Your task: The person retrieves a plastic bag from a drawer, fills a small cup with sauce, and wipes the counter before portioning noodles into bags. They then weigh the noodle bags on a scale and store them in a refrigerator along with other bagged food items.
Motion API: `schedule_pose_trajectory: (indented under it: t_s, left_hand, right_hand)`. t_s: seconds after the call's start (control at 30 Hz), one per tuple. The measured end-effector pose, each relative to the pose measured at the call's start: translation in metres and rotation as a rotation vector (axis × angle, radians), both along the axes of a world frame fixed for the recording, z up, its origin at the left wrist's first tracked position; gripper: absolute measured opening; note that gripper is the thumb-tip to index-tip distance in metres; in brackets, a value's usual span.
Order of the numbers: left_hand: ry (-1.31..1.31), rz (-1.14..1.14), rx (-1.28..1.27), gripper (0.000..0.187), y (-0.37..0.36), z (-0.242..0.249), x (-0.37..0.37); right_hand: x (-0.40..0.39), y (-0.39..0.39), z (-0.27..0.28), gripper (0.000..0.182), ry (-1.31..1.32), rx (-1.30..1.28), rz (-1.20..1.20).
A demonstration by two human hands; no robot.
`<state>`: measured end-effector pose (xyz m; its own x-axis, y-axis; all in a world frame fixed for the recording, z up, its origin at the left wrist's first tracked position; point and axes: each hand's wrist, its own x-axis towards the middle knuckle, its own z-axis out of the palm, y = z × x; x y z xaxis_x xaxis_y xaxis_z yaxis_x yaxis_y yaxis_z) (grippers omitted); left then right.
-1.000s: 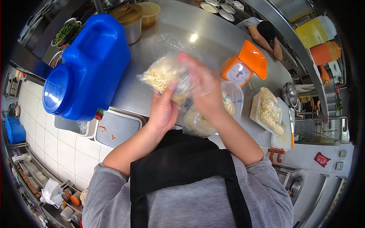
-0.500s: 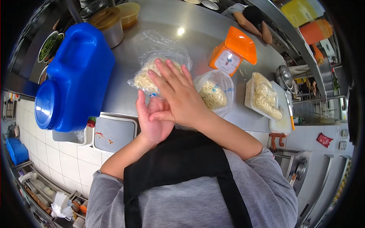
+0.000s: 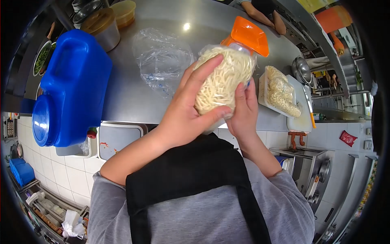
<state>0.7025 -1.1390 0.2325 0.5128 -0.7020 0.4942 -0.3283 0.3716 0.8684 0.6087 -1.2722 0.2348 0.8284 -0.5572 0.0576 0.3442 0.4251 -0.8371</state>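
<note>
Both of my hands hold a clear plastic bag packed with pale noodles [image 3: 221, 79], lifted above the steel table's front edge. My left hand [image 3: 185, 103] grips it from the left, with fingers up along its face and the thumb across its bottom. On the right side, my right hand [image 3: 245, 107] wraps its lower part. A crumpled, see-through plastic bag [image 3: 160, 61] lies flat on the table to the left. Behind the held bag stands an orange scale [image 3: 250, 35], its dial mostly hidden.
A big blue jug [image 3: 75, 81] stands at the left, near a lidded pot [image 3: 101, 28]. At the right are a white tray of bagged noodles [image 3: 280, 91], a cutting board [image 3: 301, 114] with a knife, and metal bowls [image 3: 302, 72]. Another person's arm [image 3: 258, 14] shows at the top.
My hands have uncrossed and moved apart from the left bag, which now lies without noodles in it. A noodle bag is now raised between both hands.
</note>
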Motion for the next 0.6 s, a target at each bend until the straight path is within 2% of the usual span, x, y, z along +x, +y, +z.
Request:
schedule_pose_trajectory:
  t_s: [0.07,0.1,0.13,0.17,0.2,0.27,0.33,0.37,0.4,0.43,0.5,0.53,0.57,0.6]
  left_hand:
    - [-0.117,0.026,0.148,0.096,0.002,-0.007,0.011]
    - [-0.121,0.021,0.151,0.096,0.007,-0.003,0.015]
    - [-0.009,-0.065,0.276,0.095,0.012,0.005,0.018]
    - [0.107,-0.151,0.4,0.094,0.014,0.009,0.019]
    - [0.11,-0.157,0.403,0.094,0.012,0.007,0.018]
    - [-0.199,-0.349,0.443,0.089,0.006,-0.001,0.016]
    - [-0.197,-0.393,0.339,0.083,-0.003,-0.014,0.012]
    - [-0.179,-0.369,0.338,0.081,-0.005,-0.019,0.013]
    - [-0.16,-0.341,0.337,0.079,-0.008,-0.025,0.015]
    - [0.077,-0.342,0.275,0.077,-0.014,-0.042,0.016]
    - [0.153,-0.289,0.276,0.079,-0.013,-0.067,0.02]
    - [0.223,-0.239,0.272,0.081,-0.01,-0.077,0.023]
    - [-0.108,-0.129,0.342,0.083,-0.004,-0.089,0.026]
    - [-0.109,-0.132,0.341,0.083,0.001,-0.09,0.025]
  right_hand:
    - [-0.009,-0.028,-0.011,0.052,0.201,-0.57,0.099]
    - [-0.017,-0.04,-0.005,0.073,0.344,-0.662,0.133]
    - [-0.021,-0.04,0.009,0.073,0.344,-0.657,0.126]
    - [-0.026,-0.037,0.031,0.085,0.395,-0.951,0.046]
    - [-0.028,-0.037,0.033,0.093,0.399,-1.054,0.057]
    - [-0.033,-0.039,0.037,0.108,0.396,-1.26,0.067]
    - [-0.026,-0.038,0.036,0.095,0.67,-1.212,0.587]
    - [-0.025,-0.041,0.028,0.081,0.587,-1.165,0.547]
    - [-0.026,-0.045,0.021,0.081,0.586,-1.169,0.544]
    - [-0.027,-0.049,0.013,0.078,0.645,-1.056,0.453]
    - [-0.027,-0.051,-0.006,0.07,0.676,-0.825,0.29]
    - [-0.025,-0.046,-0.014,0.07,0.675,-0.822,0.289]
    - [-0.023,-0.04,-0.021,0.067,0.632,-0.729,0.197]
    - [-0.021,-0.034,-0.027,0.065,0.589,-0.636,0.105]
